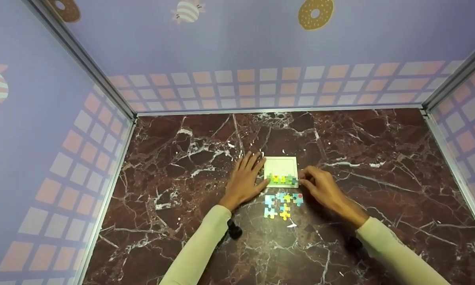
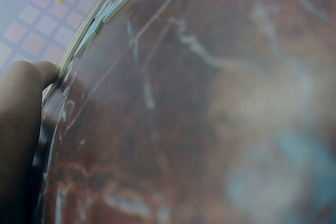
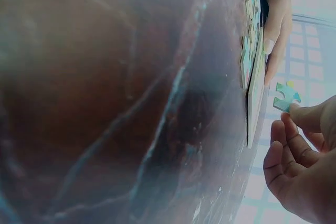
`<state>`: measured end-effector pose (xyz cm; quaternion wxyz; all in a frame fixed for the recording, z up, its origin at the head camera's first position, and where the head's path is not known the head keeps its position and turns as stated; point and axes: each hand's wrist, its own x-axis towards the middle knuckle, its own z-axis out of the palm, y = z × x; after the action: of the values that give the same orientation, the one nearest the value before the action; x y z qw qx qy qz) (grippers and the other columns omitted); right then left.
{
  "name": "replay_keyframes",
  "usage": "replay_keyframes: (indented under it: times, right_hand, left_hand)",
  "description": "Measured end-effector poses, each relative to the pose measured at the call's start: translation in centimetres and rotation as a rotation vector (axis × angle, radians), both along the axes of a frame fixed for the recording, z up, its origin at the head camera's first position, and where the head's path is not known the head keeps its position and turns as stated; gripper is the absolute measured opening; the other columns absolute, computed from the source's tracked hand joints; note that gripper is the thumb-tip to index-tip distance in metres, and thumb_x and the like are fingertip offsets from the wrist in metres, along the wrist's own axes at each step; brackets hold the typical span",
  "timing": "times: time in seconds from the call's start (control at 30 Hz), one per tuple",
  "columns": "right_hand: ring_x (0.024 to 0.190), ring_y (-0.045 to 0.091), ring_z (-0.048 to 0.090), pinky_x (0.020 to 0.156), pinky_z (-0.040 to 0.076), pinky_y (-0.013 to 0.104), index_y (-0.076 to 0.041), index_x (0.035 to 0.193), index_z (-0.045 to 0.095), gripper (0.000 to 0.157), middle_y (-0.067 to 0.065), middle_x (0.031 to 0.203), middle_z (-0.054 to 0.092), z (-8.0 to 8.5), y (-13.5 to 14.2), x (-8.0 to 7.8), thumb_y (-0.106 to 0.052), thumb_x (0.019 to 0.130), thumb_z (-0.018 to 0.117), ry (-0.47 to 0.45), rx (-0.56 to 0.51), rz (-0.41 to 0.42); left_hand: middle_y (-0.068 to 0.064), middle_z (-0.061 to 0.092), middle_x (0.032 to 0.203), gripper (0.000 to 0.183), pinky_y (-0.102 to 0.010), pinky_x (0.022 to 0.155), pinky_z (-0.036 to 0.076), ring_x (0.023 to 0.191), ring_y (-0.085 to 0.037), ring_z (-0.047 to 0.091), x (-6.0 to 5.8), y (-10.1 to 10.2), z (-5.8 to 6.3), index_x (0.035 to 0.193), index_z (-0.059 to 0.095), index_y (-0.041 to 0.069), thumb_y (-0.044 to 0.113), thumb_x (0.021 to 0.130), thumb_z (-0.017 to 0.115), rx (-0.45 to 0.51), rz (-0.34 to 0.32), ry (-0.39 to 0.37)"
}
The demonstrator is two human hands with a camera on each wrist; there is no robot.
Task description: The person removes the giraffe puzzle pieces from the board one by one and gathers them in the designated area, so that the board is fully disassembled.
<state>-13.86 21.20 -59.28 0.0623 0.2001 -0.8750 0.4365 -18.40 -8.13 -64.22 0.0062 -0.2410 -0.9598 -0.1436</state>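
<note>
Jigsaw piece in pale blue-green with a dab of yellow (image 3: 289, 96), flat and knobbed, hangs between the thumb and fingertip of my right hand (image 1: 325, 190), raised over the near right corner of a square, pale wooden tray with a raised rim (image 1: 281, 163). My grip is a narrow pinch on one edge; the other fingers curl loosely and carry nothing. My left hand (image 1: 243, 180) lies along the tray's left side, fingers straight and spread, thumb against the rim near the near left corner. Inside, a row of green and yellow pieces (image 1: 279, 179) runs along the near side. On the dark red, white-veined marble tabletop (image 1: 150, 221), just nearer than the tray, lie loose pieces in pale blue and yellow (image 1: 270, 213), one bearing a red disc. I judge the pinched piece very light and stiff, probably thin board or wood, its smooth face likely a little slippery. The slender knobs look the likeliest parts to chip, so I would hold it by opposite faces at a broad, plain edge. The tray, light too, could slide on smooth stone; its rim is the place to steady it.
</note>
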Motion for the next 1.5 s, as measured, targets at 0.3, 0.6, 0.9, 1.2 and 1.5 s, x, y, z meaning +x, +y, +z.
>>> replay_keyframes:
  times: [0.3,0.6,0.9,1.2,1.5]
  right_hand:
    - [0.081,0.02,0.074,0.075,0.064,0.025,0.002,0.101,0.075,0.01,0.01,0.093,0.079,-0.4,0.8,2.3,0.006,0.094,0.08,-0.081,-0.067,-0.005]
    - [0.088,0.026,0.076,0.083,0.067,0.038,-0.002,0.102,0.076,0.018,0.005,0.097,0.08,-0.9,1.0,4.2,0.01,0.09,0.082,-0.047,-0.017,0.0]
    - [0.085,0.02,0.074,0.081,0.067,0.036,-0.006,0.098,0.075,0.016,0.005,0.095,0.078,-1.2,1.0,5.8,0.006,0.092,0.082,-0.08,0.001,0.025]
    - [0.082,0.015,0.07,0.077,0.064,0.028,-0.007,0.096,0.074,0.02,0.0,0.091,0.077,-1.5,0.7,6.7,0.01,0.09,0.082,-0.056,-0.047,0.075]
    - [0.083,0.015,0.072,0.079,0.064,0.025,-0.003,0.098,0.075,0.016,0.003,0.093,0.079,-1.9,0.5,7.0,0.01,0.091,0.082,-0.089,-0.06,0.08]
  left_hand:
    - [-0.006,0.026,0.182,0.08,-0.055,0.138,0.009,0.171,-0.032,0.012,0.0,0.0,0.1,0.175,0.035,0.024,0.068,0.109,0.047,0.013,-0.009,-0.008]
    - [-0.006,0.025,0.183,0.08,-0.055,0.138,0.007,0.171,-0.033,0.011,0.2,-0.1,0.0,0.175,0.035,0.024,0.069,0.109,0.047,0.027,0.0,-0.016]
    - [-0.006,0.025,0.183,0.08,-0.054,0.138,0.007,0.171,-0.032,0.011,0.2,-0.1,0.0,0.175,0.035,0.024,0.069,0.109,0.046,0.026,-0.003,-0.01]
    - [-0.006,0.023,0.183,0.081,-0.054,0.139,0.005,0.171,-0.031,0.01,0.2,-0.1,0.0,0.175,0.034,0.024,0.069,0.109,0.046,0.03,-0.005,-0.027]
    - [-0.007,0.024,0.183,0.08,-0.055,0.138,0.008,0.171,-0.033,0.011,0.2,-0.2,0.0,0.175,0.034,0.023,0.067,0.11,0.048,0.027,-0.013,-0.017]
